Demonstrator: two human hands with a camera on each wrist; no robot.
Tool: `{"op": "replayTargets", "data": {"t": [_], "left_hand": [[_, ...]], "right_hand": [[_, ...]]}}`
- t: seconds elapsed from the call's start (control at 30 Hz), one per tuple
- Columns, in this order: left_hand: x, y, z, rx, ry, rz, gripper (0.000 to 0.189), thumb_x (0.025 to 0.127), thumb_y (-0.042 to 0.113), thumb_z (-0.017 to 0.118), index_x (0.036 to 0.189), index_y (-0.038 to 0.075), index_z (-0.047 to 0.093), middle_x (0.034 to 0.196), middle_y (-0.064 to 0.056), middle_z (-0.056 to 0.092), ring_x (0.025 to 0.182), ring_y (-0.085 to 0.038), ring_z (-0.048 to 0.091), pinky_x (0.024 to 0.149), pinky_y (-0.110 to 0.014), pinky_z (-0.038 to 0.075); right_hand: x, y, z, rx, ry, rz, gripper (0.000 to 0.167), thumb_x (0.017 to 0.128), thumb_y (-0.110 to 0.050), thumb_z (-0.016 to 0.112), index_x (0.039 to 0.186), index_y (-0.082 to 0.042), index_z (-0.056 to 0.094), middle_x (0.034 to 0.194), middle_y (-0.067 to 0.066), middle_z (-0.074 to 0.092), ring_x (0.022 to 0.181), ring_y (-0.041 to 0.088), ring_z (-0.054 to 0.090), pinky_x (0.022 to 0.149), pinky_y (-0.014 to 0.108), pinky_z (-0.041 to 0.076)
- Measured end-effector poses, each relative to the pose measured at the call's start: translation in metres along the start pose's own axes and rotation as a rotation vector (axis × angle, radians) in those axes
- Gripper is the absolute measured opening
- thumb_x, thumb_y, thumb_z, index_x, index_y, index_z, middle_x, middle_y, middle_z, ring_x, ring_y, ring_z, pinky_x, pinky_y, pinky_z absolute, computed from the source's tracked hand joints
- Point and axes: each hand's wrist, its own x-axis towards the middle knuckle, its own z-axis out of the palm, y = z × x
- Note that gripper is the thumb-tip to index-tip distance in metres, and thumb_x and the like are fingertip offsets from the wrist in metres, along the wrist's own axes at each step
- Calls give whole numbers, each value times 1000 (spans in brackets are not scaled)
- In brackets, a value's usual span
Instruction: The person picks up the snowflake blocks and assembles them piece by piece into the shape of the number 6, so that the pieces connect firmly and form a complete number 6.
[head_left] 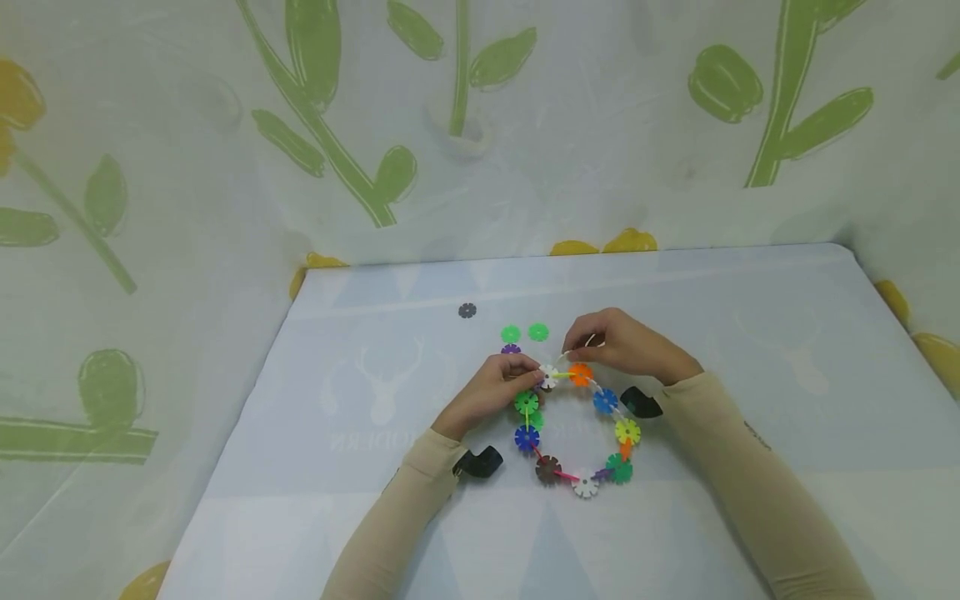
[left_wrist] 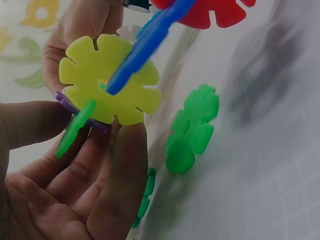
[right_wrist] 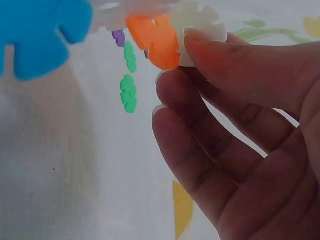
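Note:
A ring of slotted plastic flower discs (head_left: pixel 527 437) in many colours lies on the table, slotted edge to edge. At its upper left my left hand (head_left: pixel 487 392) pinches the ring between thumb and fingers, around a purple disc (left_wrist: pixel 95 123) and a yellow disc (left_wrist: pixel 110 75) in the left wrist view. At the ring's upper right, my right hand (head_left: pixel 630 343) pinches a white disc (right_wrist: pixel 200 30) between thumb and fingers, beside an orange disc (head_left: pixel 581 374). Whether that white disc is joined to the orange one is unclear.
Beyond the ring lie two loose green discs (head_left: pixel 538 332), a purple disc (head_left: pixel 511 349) partly behind the left hand, and a dark grey disc (head_left: pixel 467 310) farther back. A patterned curtain (head_left: pixel 555 167) hangs behind the white table (head_left: pixel 300 417).

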Motion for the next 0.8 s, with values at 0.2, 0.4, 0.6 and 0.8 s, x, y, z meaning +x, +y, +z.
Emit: {"op": "replayTargets", "data": {"t": [0.2,0.4,0.6,0.8], "left_hand": [[-1,0,2,-21,-9,11,27,106,16,60,119,-5,67,102,-25,77,77,-6,72,72,-21,55],[-1,0,2,-26,-23,22,26,106,17,59,118,-4,68,103,-24,78,78,-7,73,73,-19,56],[-1,0,5,-34,-18,12,25,106,17,59,116,-4,66,103,-24,78,83,-10,77,81,-20,58],[-1,1,8,-27,-10,3,23,106,15,58,116,-5,62,103,-25,78,93,-21,79,86,-22,59]], "right_hand": [[2,-2,3,5,-43,8,13,94,-1,72,98,-12,79,99,4,78,86,17,68,82,25,60],[3,-4,6,29,-59,42,13,94,-3,73,102,-9,81,103,7,80,88,18,71,82,23,60],[4,-2,8,40,-73,38,17,94,-7,74,109,-6,80,113,10,79,103,22,75,88,28,62],[5,0,11,44,-44,124,18,93,-12,76,109,-4,80,109,10,80,94,19,75,83,26,61]]}}
